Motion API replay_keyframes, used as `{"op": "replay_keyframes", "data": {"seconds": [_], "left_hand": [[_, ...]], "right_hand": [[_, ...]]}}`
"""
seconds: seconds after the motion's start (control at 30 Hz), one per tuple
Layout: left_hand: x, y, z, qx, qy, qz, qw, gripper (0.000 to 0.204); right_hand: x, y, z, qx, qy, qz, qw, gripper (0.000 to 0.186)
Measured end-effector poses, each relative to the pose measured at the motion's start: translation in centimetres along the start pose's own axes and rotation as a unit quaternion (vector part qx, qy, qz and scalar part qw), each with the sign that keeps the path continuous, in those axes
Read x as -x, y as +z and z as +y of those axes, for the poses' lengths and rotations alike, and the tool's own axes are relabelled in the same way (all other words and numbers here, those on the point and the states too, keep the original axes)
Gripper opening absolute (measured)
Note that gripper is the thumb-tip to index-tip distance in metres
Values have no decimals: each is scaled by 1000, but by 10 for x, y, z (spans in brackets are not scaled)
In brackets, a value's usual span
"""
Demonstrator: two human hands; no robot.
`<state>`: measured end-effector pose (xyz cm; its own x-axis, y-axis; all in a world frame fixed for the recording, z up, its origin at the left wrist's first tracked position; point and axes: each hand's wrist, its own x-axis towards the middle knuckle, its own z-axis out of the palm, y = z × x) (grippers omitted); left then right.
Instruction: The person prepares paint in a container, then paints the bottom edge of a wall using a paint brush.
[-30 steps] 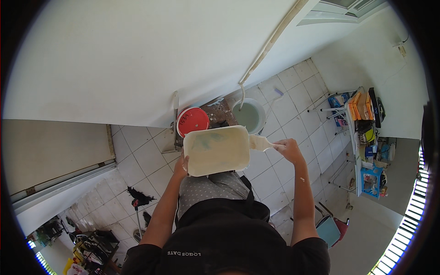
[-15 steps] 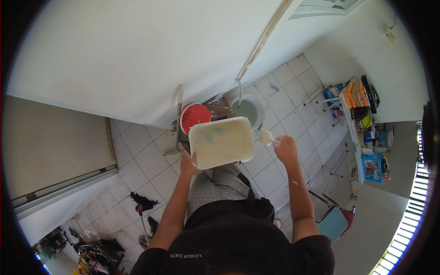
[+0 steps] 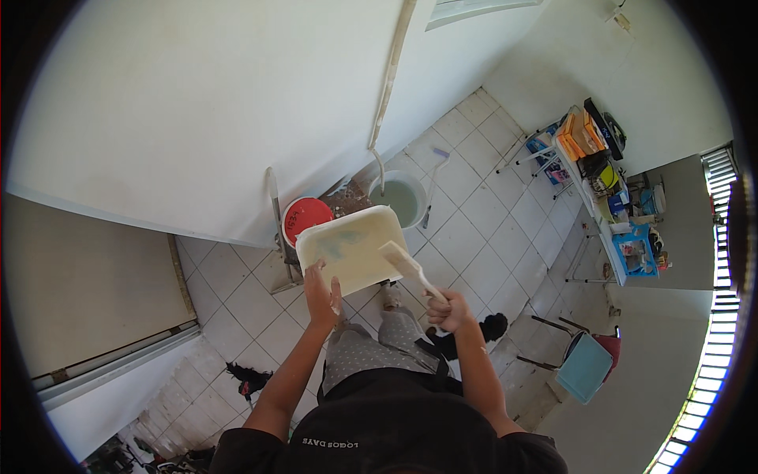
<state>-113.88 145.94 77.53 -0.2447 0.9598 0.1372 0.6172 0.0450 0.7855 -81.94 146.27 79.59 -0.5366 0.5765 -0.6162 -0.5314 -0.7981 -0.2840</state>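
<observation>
My left hand [image 3: 322,296] grips the near left edge of a cream plastic tray [image 3: 355,272], tilted in front of me, with pale coating and a bluish patch inside. In my right hand [image 3: 450,310] is the handle of a pale, coated brush [image 3: 399,257], whose head is over the tray's right part. Beyond the tray stand a bucket with a red lid [image 3: 308,217] and a white bucket of cloudy liquid [image 3: 407,205] with a hose end at it.
A paint roller [image 3: 442,154] lies on the tiled floor. A white wall [image 3: 181,103] rises ahead. At right are a cluttered folding table [image 3: 616,261] and a chair with a light blue seat [image 3: 584,363]. Dark shaggy objects [image 3: 489,328] lie near my legs.
The brush has swung left from beside the tray to over it, and my right hand has moved down and inward. The view has shifted, showing more of my legs.
</observation>
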Motion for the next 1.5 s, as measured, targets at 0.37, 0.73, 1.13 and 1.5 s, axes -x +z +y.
{"op": "replay_keyframes", "data": {"seconds": [0.37,0.73,1.13,1.5], "left_hand": [[-53,58,66,23,-58,226,972,36],[-88,211,190,72,-121,160,977,35],[-267,449,197,25,-62,-12,998,31],[-445,658,273,103,-94,-234,962,35]], "right_hand": [[-35,-49,-120,122,197,-177,956,49],[33,-143,-357,227,28,-108,968,56],[-46,-285,-574,244,-59,87,964,54],[-240,-420,-796,530,-131,340,766,30]]}}
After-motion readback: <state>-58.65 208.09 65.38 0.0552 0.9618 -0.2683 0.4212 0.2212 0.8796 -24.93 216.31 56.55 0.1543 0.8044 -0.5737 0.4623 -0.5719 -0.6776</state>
